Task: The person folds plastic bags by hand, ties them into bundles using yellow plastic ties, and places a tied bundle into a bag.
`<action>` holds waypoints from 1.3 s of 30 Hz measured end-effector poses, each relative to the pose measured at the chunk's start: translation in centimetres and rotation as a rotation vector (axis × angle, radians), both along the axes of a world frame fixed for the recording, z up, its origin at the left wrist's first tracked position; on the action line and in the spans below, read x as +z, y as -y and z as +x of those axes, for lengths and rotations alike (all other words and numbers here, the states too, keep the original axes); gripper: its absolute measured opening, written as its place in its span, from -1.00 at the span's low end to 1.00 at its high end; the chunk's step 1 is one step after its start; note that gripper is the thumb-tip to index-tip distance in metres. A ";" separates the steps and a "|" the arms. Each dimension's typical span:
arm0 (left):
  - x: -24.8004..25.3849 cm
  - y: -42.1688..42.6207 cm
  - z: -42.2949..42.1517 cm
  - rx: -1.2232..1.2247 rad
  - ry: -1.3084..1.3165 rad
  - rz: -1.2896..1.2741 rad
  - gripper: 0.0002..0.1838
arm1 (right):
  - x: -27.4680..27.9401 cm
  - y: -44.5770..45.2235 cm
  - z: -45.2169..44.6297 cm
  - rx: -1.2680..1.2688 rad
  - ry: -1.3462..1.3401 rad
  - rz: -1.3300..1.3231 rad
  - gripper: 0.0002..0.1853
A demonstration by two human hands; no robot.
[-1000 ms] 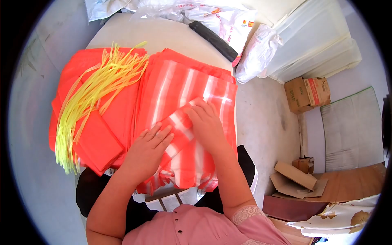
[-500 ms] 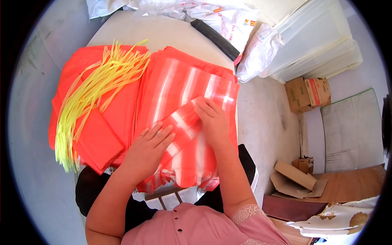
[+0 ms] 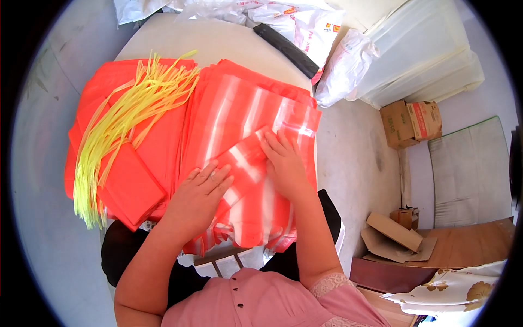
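A stack of red-and-white striped thin plastic sheets, which look like bags point(image 3: 248, 109), lies in front of me. On top is a folded striped piece point(image 3: 248, 163), set at a slant. My left hand point(image 3: 201, 193) rests flat on the lower left part of this fold, fingers stretched out. At its upper right end lies my right hand point(image 3: 286, 163), fingers spread and pressed on the plastic. The bottom edge of the striped stack hangs crumpled over the table's near side. Both palms hide part of the fold.
Left of the stripes lies a plain red plastic pile point(image 3: 136, 174) with a bundle of yellow strips point(image 3: 125, 128) across it. A black roll point(image 3: 286, 50) and white printed bags point(image 3: 310, 24) lie at the table's point(image 3: 180, 41) far side. Cardboard boxes point(image 3: 400, 125) stand at the right.
My right hand has shifted very slightly and its fingers look a little more spread on the fold. The left hand stays almost in place.
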State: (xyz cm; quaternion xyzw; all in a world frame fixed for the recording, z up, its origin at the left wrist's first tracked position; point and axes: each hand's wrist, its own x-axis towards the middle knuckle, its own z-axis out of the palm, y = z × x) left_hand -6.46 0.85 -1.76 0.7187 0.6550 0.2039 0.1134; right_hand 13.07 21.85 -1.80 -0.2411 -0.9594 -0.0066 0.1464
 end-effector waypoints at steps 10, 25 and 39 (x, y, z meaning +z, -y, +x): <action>-1.4 -0.2 -0.2 0.075 0.541 -0.096 -0.41 | 0.4 10.5 -6.6 0.382 -0.038 -0.453 -0.17; -1.6 -0.2 0.2 0.035 0.032 0.029 -0.42 | -0.5 3.0 -1.8 0.199 0.188 -0.276 0.00; -1.8 0.3 -0.2 0.037 0.082 0.014 -0.45 | -1.4 -1.1 -0.3 -0.112 0.196 -0.206 -0.02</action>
